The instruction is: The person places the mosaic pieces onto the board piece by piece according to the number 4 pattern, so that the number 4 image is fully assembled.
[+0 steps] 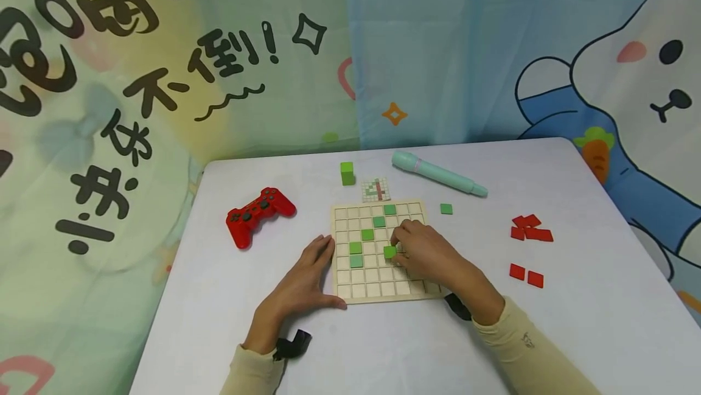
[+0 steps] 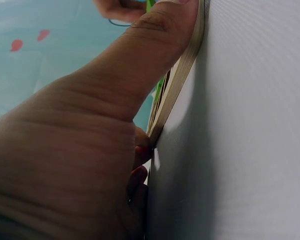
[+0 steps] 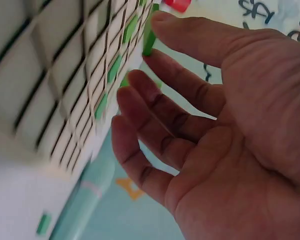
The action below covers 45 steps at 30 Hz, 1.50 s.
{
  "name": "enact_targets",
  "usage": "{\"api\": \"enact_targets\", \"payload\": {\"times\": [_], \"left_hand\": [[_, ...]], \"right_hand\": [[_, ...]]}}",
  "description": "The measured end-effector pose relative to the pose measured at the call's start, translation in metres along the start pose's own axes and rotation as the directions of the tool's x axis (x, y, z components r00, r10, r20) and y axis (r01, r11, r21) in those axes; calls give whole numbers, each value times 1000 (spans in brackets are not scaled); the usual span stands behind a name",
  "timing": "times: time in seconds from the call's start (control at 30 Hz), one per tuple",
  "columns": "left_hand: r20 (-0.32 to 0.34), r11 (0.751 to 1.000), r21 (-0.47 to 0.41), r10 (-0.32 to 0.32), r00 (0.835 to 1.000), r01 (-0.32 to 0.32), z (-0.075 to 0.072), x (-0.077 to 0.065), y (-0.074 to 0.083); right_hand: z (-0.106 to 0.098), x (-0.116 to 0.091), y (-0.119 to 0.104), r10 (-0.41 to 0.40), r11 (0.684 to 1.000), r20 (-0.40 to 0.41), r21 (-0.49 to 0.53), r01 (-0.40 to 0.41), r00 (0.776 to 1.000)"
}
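Between thumb and index finger, my right hand (image 1: pixel 427 252) pinches a green square tile (image 1: pixel 389 252) over the middle of a wooden grid board (image 1: pixel 343 291). The right wrist view shows that tile (image 3: pixel 149 37) held on edge close to the grid, the other fingers loosely bent. My left hand (image 1: pixel 303 282) steadies the board at its near left corner, fingers along the left side and thumb at the front edge. Several green tiles (image 1: pixel 367 235) lie in the grid, most along a diagonal. In the left wrist view the thumb (image 2: pixel 155 45) lies along the board's edge (image 2: pixel 177 82).
Behind the board are a small printed grid card (image 1: pixel 375 190) and a green block (image 1: pixel 347 173). A mint-green tube-shaped thing (image 1: pixel 440 174) lies back right, a loose green tile (image 1: pixel 446 209) below it. Red tiles (image 1: pixel 530 228) are scattered right; a red game controller (image 1: pixel 260 215) sits left.
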<state>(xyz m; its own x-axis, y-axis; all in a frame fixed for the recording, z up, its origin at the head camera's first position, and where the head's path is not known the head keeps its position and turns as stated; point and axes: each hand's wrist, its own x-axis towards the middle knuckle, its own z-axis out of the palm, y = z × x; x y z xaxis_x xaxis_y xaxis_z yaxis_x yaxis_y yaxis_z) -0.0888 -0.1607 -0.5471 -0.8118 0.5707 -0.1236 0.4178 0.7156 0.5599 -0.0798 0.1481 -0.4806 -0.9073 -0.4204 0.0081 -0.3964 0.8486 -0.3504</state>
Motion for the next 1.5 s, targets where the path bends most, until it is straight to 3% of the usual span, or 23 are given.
{"api": "enact_targets", "payload": {"times": [0.17,0.43,0.73,0.83,0.97,1.1,1.27,1.37,1.43,1.5], "left_hand": [[1,1000,9,3,1000,-3,-1,3,2],[3,1000,11,12,1000,-12,-3,7,6],[-2,1000,15,16,1000,-15,-3,7,7],[-9,1000,5,9,1000,-9,-1,6,7],[-8,1000,-16,-5,1000,5,3,3,7],[-17,1000,-22,-9,1000,8,6,-1,6],[-22,1000,-12,-16,1000,16,4,-4,3],[-16,1000,-13,-17,1000,17,3,-4,3],[-12,1000,-18,-15,1000,15,2,-3,3],[-9,1000,-26,-15,1000,15,1,-2,3]], "right_hand": [[12,9,-12,-60,996,7,-59,60,998],[22,17,-18,-25,999,49,45,23,998],[27,20,-15,-66,998,27,23,66,997],[26,17,-9,-79,995,26,64,77,997],[18,6,11,-31,982,-12,185,32,999],[6,-5,47,118,946,-118,315,-76,986],[-5,-12,90,366,854,-235,469,-225,901],[-4,-15,106,455,788,-224,553,-272,862],[-2,-15,112,487,749,-199,595,-290,850],[1,-13,118,496,737,-182,604,-302,849]]}}
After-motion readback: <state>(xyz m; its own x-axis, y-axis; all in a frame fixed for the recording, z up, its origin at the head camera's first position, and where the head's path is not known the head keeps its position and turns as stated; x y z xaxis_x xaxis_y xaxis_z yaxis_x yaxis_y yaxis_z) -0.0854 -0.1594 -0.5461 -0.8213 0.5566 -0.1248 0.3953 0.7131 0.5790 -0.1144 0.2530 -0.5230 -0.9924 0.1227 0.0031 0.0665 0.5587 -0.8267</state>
